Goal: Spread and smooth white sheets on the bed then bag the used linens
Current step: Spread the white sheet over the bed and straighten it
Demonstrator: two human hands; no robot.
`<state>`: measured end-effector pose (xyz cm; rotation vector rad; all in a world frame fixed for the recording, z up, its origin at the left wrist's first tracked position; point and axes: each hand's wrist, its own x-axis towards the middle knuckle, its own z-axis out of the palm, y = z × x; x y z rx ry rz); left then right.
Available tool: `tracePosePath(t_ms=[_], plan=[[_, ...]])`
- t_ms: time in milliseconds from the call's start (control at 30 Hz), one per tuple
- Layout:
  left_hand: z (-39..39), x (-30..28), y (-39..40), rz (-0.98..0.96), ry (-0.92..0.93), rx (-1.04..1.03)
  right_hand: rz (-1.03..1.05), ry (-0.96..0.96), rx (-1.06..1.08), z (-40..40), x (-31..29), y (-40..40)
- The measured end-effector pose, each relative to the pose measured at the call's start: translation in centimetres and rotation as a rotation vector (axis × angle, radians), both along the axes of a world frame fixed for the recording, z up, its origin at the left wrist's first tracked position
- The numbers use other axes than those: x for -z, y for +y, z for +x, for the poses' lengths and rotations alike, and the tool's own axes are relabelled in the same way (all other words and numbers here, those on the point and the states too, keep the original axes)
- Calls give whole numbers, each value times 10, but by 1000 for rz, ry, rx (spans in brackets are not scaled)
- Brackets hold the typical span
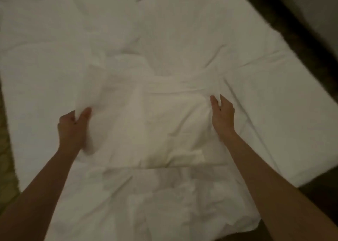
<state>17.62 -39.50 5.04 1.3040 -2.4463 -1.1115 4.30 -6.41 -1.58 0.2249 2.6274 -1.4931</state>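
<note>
Forearms enter from lower corners of frame. Left hand (74,123), left of centre, pinches raised fold of white sheet (164,130); cloth blurred there. Right hand (222,116), right of centre, fingers straight and relaxed, resting against bunched sheet, gripping nothing. Sheet lies crumpled across centre and lower frame over bed (274,87). Cloth looks light, limp, non-slippery; likely best taken at hem or corners, pulled outward. Dark floor (292,21) upper right.
</note>
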Motion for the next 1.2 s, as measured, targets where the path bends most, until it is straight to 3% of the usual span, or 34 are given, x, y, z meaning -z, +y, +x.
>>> tracePosePath(t_ms=[367, 533, 700, 800, 900, 1033, 1133, 1200], plan=[[-198, 3, 222, -57, 93, 566, 36, 151, 554, -8, -19, 245], [-275, 18, 319, -136, 141, 820, 43, 159, 790, -3, 9, 322], [-338, 44, 384, -135, 76, 946, -112, 64, 1043, -2, 52, 360], [-345, 75, 384, -21, -201, 935, -337, -241, 1134, 7, 71, 363], [-331, 101, 358, 50, -414, 819, -562, -407, 1050, 27, 66, 356], [-324, 110, 339, 352, -313, 613, -508, -416, 961, 51, 67, 339], [-326, 104, 337, 472, -168, 518, -412, -296, 1003, 54, 69, 327], [-320, 109, 333, 510, -165, 481, -385, -295, 1017, 56, 71, 319]])
